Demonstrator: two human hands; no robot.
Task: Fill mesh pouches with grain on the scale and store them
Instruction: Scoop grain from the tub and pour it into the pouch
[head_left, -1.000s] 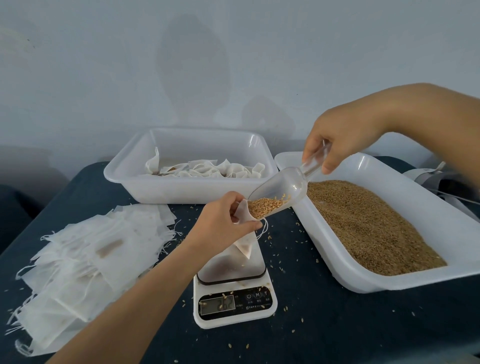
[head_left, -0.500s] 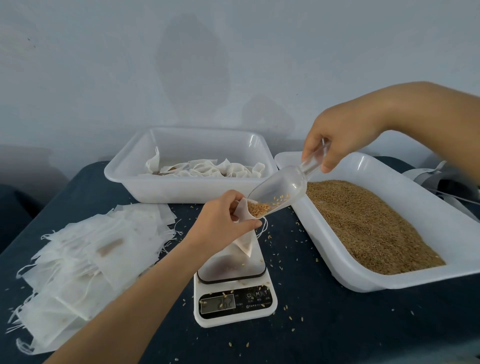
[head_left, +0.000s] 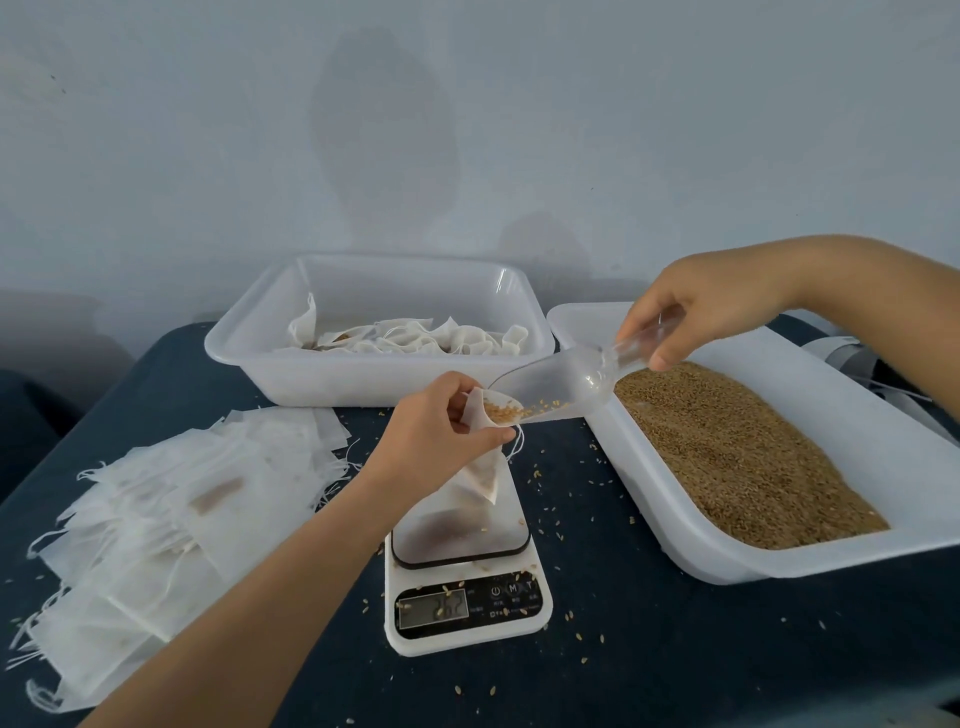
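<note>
While the left hand (head_left: 434, 434) pinches the pouch (head_left: 483, 467) open, the right hand (head_left: 691, 312) grips the scoop (head_left: 561, 382).

Only two arms of the person show, both bare from hand to the frame edge, with no sleeve, glove, watch, ring or band visible on them. The left hand (head_left: 434, 434) sits at the centre of the frame, its forearm running in from the lower left. The right hand (head_left: 698, 306) sits at the right, its forearm entering from the right edge.
</note>
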